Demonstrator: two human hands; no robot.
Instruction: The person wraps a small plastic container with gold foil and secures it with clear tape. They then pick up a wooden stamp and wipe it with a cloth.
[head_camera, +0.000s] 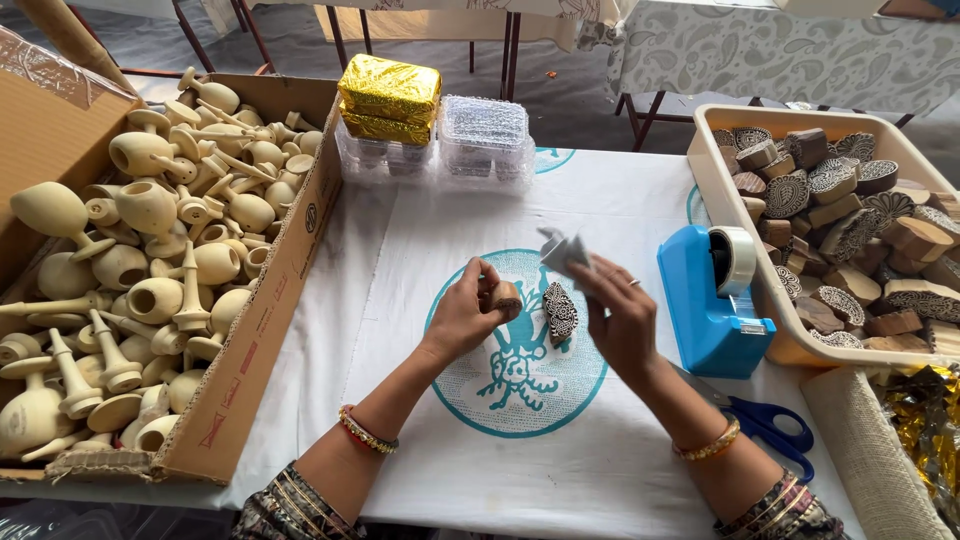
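The left hand (465, 310) is gripping a small wooden stamp (505, 297) while the right hand (615, 315) is pinching a carved block (560, 312) and white wrapping (562, 250), not yet wrapped.

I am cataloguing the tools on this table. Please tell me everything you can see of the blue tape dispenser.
The blue tape dispenser looks like glossy plastic, with a heavy curved body. A roll of clear tape sits upright in its top slot, and a small cutter is at its lower front end. It stands upright on the white cloth, close against the cream tray of carved wooden blocks on its right. Blue-handled scissors lie just in front of it. Neither hand touches it.
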